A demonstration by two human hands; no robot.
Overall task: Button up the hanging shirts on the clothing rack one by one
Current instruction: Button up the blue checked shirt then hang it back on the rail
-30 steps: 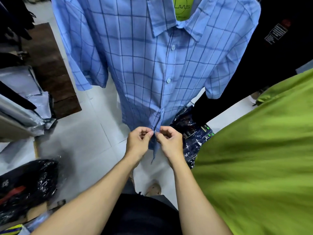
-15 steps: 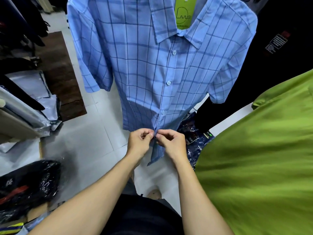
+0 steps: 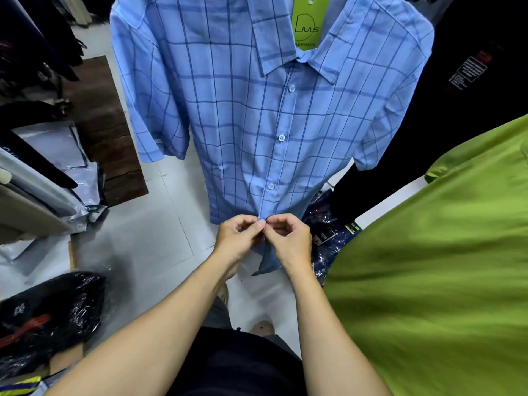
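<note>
A: Entry. The blue checked shirt [image 3: 243, 115] hangs facing the camera, its top out of view. Three buttons down the placket [image 3: 281, 137] show fastened. A green card tag [image 3: 307, 24] sits inside the collar.

B: And the hands?

A: Both work at the bottom of the placket, just above the hem. The left hand [image 3: 237, 238] has fingers curled, thumb and forefinger pinching the left edge of the cloth. The right hand [image 3: 288, 238] pinches the opposite edge; the fingertips of the two hands meet. The button itself is hidden between them, so whether it has passed through the hole cannot be told.

B: Step in hand?

A: Judged: the lowest button of this shirt. A loose flap of hem [image 3: 268, 261] hangs below the hands.

B: Next move calls for?

A: If the button is not yet through, the person tilts it edge-on and draws the hole over it, holding both edges taut. Then the person lets go and passes to the next shirt.

B: Surroundings?

A: A green shirt [image 3: 428, 267] fills the right side, nearest the camera; a black garment [image 3: 457, 95] hangs behind it. Wrapped dark packages [image 3: 43, 315] lie on the tiled floor [image 3: 148, 230] at lower left, a brown mat [image 3: 105, 124] further back.
</note>
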